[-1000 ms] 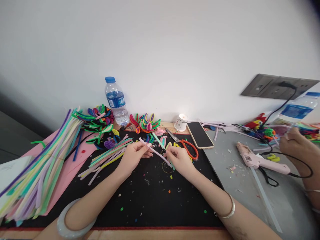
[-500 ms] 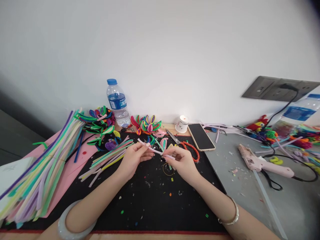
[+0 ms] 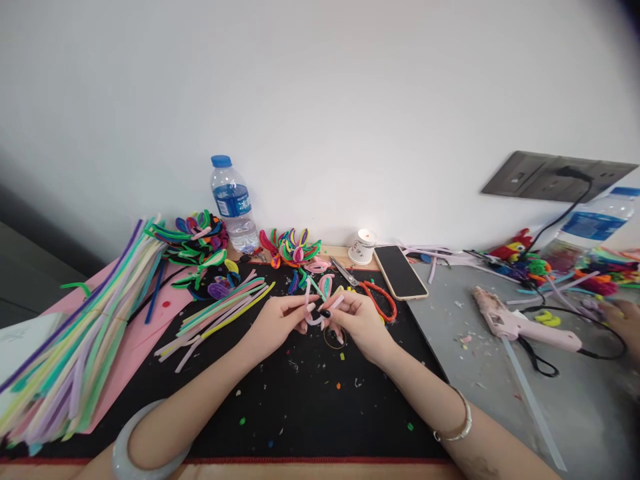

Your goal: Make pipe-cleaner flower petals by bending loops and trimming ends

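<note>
Between my hands, above the black mat (image 3: 300,407), is a pale lilac pipe cleaner (image 3: 314,321) bent into a curve. My left hand (image 3: 280,325) pinches its left side between thumb and fingers. Closed on its right side is my right hand (image 3: 356,327), the fingertips close to those of the left. A thin gold-coloured ring (image 3: 335,338) shows just below the right fingertips. Behind the hands lie pink and green looped pieces (image 3: 326,285) and scissors with orange handles (image 3: 379,300).
Pipe cleaner bundles (image 3: 95,333) lie left. A water bottle (image 3: 233,203), paper cup (image 3: 362,247) and phone (image 3: 401,272) stand or lie along the wall. On the right are a pink glue gun (image 3: 525,327) and another person's hand (image 3: 625,327) at the edge.
The pipe cleaner, nearly straight before, is now bent into a curve, and my hands have come closer together. Another person's hand has appeared at the right edge.
</note>
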A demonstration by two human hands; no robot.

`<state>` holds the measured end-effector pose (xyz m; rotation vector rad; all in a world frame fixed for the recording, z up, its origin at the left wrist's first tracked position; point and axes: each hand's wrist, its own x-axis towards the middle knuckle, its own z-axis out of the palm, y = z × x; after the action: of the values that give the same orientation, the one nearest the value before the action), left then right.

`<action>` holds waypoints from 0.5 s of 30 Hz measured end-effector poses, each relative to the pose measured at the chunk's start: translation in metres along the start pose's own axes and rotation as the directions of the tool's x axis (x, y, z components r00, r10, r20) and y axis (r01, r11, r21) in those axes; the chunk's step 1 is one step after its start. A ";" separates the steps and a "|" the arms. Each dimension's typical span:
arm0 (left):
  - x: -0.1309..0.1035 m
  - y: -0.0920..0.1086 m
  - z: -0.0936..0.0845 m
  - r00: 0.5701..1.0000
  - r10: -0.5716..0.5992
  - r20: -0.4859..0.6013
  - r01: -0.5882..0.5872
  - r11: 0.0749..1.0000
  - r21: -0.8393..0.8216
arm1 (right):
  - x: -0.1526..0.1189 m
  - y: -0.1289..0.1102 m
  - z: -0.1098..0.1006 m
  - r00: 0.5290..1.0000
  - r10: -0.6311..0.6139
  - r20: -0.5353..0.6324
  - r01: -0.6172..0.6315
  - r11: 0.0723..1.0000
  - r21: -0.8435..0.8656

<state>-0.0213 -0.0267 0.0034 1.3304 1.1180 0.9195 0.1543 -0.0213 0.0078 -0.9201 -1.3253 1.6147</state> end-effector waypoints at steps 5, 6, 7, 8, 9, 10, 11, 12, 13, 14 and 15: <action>-0.004 0.000 0.002 0.991 0.113 0.066 -0.127 0.955 0.268 | 0.003 0.005 -0.002 1.000 -0.018 -0.020 0.017 1.000 -0.005; -0.005 0.001 0.002 0.986 0.142 0.083 -0.161 0.935 0.317 | 0.003 0.006 -0.002 0.999 -0.028 -0.021 0.027 0.999 -0.044; -0.006 0.001 0.002 0.980 0.168 0.104 -0.195 0.910 0.365 | 0.003 0.006 -0.003 0.999 -0.040 -0.025 0.037 0.995 -0.089; -0.006 0.002 0.002 0.974 0.190 0.126 -0.225 0.884 0.409 | 0.003 0.007 -0.003 0.998 -0.050 -0.032 0.045 0.990 -0.135; -0.006 0.003 0.002 0.967 0.207 0.146 -0.251 0.859 0.447 | 0.002 0.007 -0.003 0.998 -0.055 -0.040 0.047 0.984 -0.175; -0.006 0.004 0.002 0.962 0.219 0.162 -0.271 0.835 0.479 | 0.001 0.007 -0.003 0.997 -0.055 -0.054 0.043 0.978 -0.206; -0.006 0.005 0.002 0.958 0.228 0.175 -0.286 0.815 0.503 | 0.001 0.006 -0.002 0.996 -0.050 -0.070 0.033 0.973 -0.229; -0.006 0.006 0.002 0.954 0.236 0.186 -0.299 0.798 0.523 | 0.000 0.006 -0.002 0.995 -0.045 -0.087 0.023 0.969 -0.246; -0.006 0.007 0.003 0.950 0.242 0.196 -0.310 0.784 0.538 | 0.000 0.006 -0.002 0.994 -0.042 -0.100 0.014 0.965 -0.261; -0.006 0.007 0.003 0.947 0.247 0.205 -0.320 0.771 0.551 | 0.000 0.006 -0.002 0.993 -0.041 -0.109 0.010 0.962 -0.275; -0.006 0.007 0.003 0.944 0.250 0.214 -0.328 0.759 0.562 | 0.000 0.006 -0.002 0.992 -0.046 -0.116 0.010 0.957 -0.289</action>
<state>-0.0192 -0.0326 0.0103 2.1008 1.1649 0.7052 0.1550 -0.0215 0.0017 -1.1488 -1.5049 1.3419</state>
